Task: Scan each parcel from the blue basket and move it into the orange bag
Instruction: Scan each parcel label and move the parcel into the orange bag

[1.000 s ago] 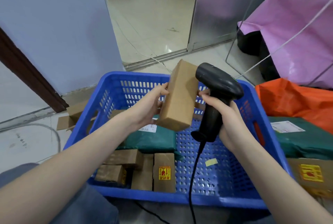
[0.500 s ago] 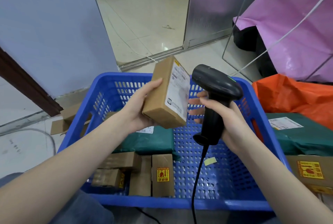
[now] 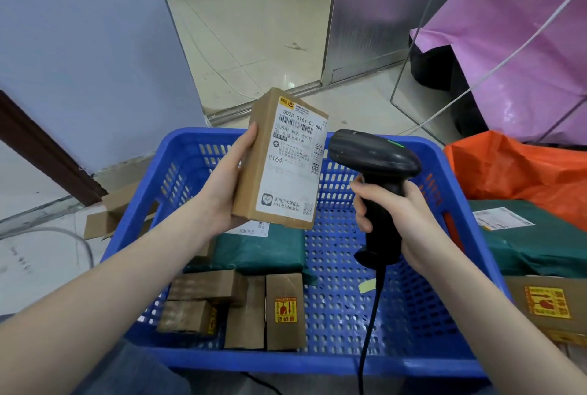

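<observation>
Nearest, along the blue basket's [image 3: 457, 359] front wall: a cluster of small cardboard boxes [image 3: 235, 312] lying packed together in its left corner, one bearing a yellow and red handling sticker on top. Just behind these, further into the basket: a dark green poly mailer [image 3: 263, 250] lying flat, a white label showing at its far edge. On the perforated floor of the basket right of the boxes: a small scrap of yellow tape [image 3: 367, 285]. Above the basket's middle, right hand [image 3: 409, 223] wrapped firmly round the grip of a black barcode scanner [image 3: 376, 178], fingers curled about the handle, green light lit on the scanner head, black cord hanging down past the basket's front wall. Just left of the scanner, also above the basket: left hand [image 3: 222, 191] gripping a brown cardboard parcel [image 3: 281, 159] upright, thumb along its brown side, white shipping label with barcodes facing the camera and the scanner's nose close beside its right edge. Right of the basket: the orange bag [image 3: 521, 169], crumpled, holding another green mailer [image 3: 540, 239] with a white label and a cardboard box with a yellow sticker [image 3: 546, 302]. Left of the basket, on the tiled floor: flattened cardboard [image 3: 111, 213]. Beyond the bag: a pink plastic sack [image 3: 514, 45]. Beyond the basket: an open doorway [image 3: 247, 19] onto pale tiles.
</observation>
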